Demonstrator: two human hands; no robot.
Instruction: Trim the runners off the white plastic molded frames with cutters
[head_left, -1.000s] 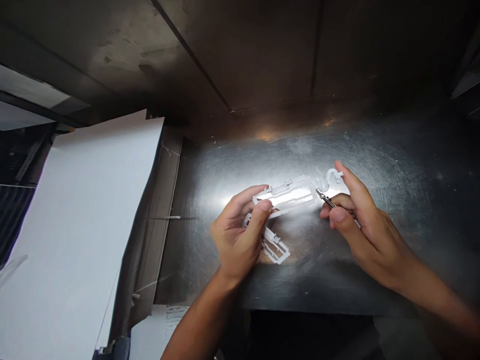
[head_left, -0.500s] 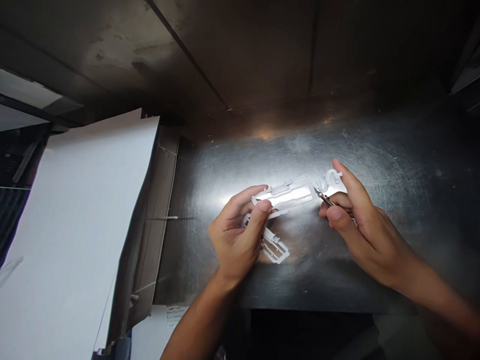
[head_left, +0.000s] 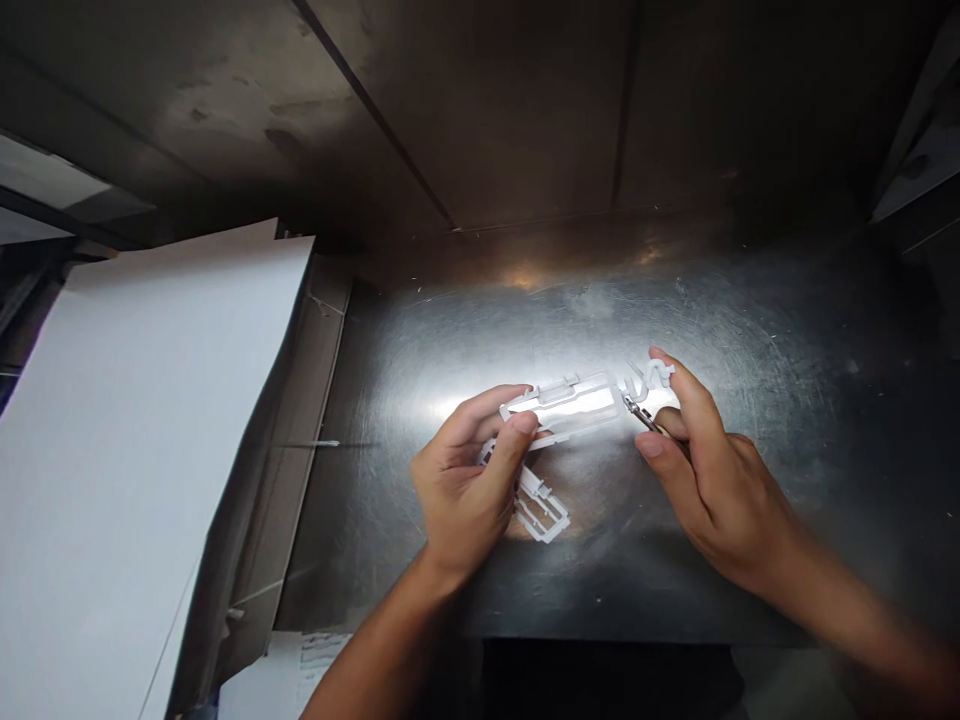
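Everything has slid a little left in view since a moment ago, and the right hand has closed in toward the left, bringing the work nearer the middle of the table.

Across the back rises a dark, scuffed steel wall [head_left: 487, 120], meeting a scratched stainless steel tabletop [head_left: 780, 400] that shines under a bright light. Off to the left, a large white sheet [head_left: 127, 430] lies slanted over a strip of brown cardboard [head_left: 311, 400], and loose printed paper [head_left: 296, 665] pokes out near the front edge.

Over the middle of the table, the left hand [head_left: 465, 490] is closed around a white plastic model runner [head_left: 562, 405], thumb pressed on top and fingers curled behind, lifting the frame clear of the steel as far as I can tell. A lower section of the runner [head_left: 541, 512] sticks out below that hand. The right hand [head_left: 720, 480] is just beside the runner's far end, pinching a slim metal tool [head_left: 641, 415] between thumb and finger, its tip right at the plastic. I can't make out what kind of tool it is. One long finger of that hand rises next to a small S-shaped white piece [head_left: 656, 375].
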